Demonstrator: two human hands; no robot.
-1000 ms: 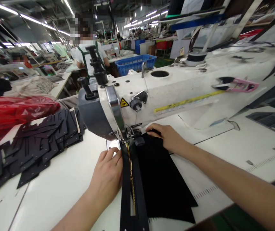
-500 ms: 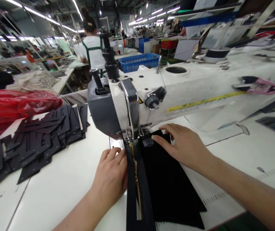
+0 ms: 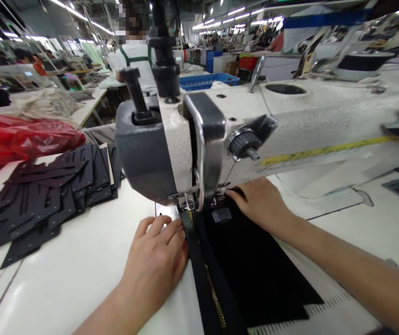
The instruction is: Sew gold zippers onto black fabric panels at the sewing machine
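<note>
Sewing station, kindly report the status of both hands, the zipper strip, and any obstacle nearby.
Left hand touching zipper strip. Right hand on black fabric. Zipper strip reaches under machine head. Dark cut pieces at left, apart from strip.

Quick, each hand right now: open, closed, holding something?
Left hand: curled at the edge of the zipper strip; grip can't be told.
Right hand: on the black fabric; grip can't be told.

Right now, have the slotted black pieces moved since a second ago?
No: judged by the table seam, the slotted black pieces lie where they were.
</note>
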